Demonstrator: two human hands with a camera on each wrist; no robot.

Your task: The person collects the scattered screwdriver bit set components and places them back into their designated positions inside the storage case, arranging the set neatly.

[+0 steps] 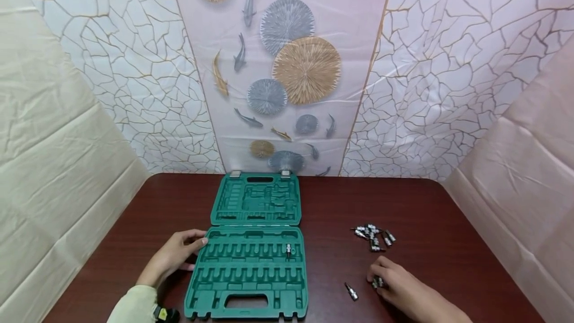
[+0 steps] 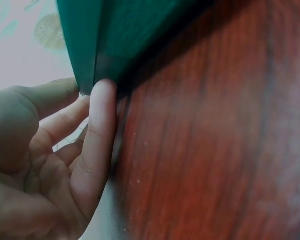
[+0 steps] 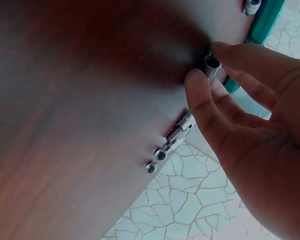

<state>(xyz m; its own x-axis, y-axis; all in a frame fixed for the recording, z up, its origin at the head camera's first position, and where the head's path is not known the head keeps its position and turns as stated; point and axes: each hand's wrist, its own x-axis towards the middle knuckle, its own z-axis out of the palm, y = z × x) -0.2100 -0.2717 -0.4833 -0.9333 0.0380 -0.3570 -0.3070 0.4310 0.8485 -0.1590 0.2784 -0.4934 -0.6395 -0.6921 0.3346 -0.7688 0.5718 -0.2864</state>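
An open green plastic tool case [image 1: 251, 263] lies on the table, its lid folded back. My left hand [image 1: 175, 253] rests at the case's left edge, thumb on the rim; in the left wrist view, a fairly straight finger [image 2: 102, 115] touches its side. My right hand [image 1: 399, 285] is low over the table, right of the case. Between its thumb and a finger it pinches a small metal bit socket [image 3: 212, 62], open end showing. One bit socket [image 1: 288, 250] sits in the case's upper row. Another bit socket [image 1: 351, 291] lies between case and right hand.
Several bit sockets [image 1: 369, 233] lie in a loose pile beyond the right hand. The dark red wooden table [image 1: 332, 203] meets patterned cloth [image 1: 287, 113] at its back edge. A black object with a yellow mark [image 1: 163, 313] is at the left wrist.
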